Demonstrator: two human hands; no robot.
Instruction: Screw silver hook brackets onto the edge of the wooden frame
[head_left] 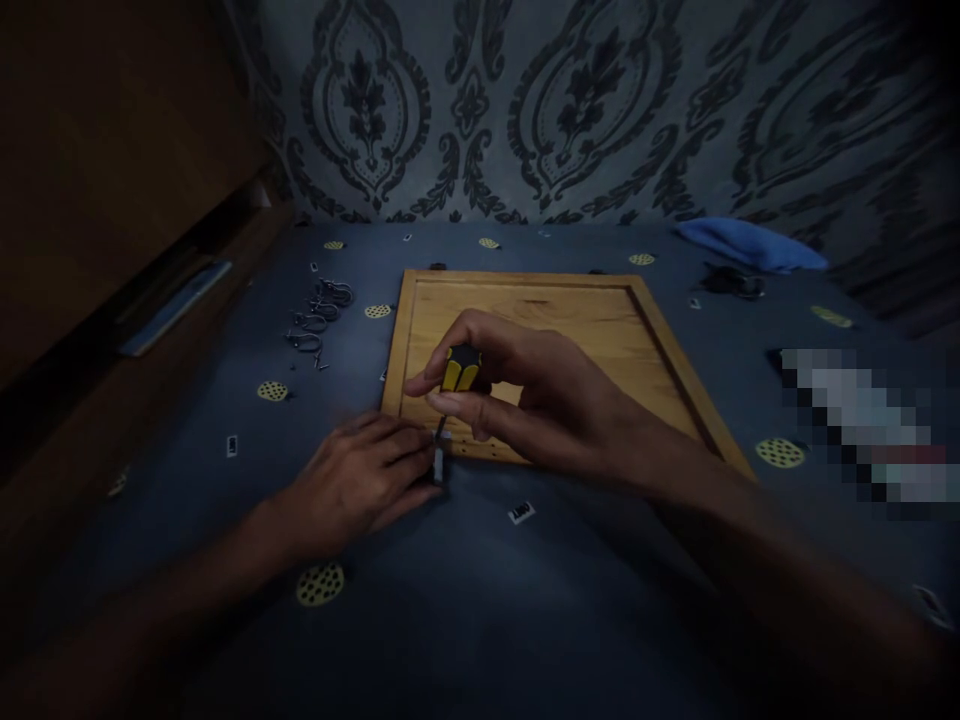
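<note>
Right hand (559,385), centre of frame: fingers and thumb closed about the yellow-and-black handle of a screwdriver (461,372), shank pointing down to a small metal fitting (439,463). The fitting sits at the lower-left edge of a framed wooden panel (562,320), mid-frame. Left hand (367,475), left of centre: fingers extended, partly bent, tips at the fitting; grip cannot be determined. Dark looped pieces (305,342) lie upper left; blue cloth (742,246), upper right.

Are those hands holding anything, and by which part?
The right hand holds a screwdriver by its black-and-yellow handle. The left hand is at a small grey piece; whether it grips that can't be told.
</note>
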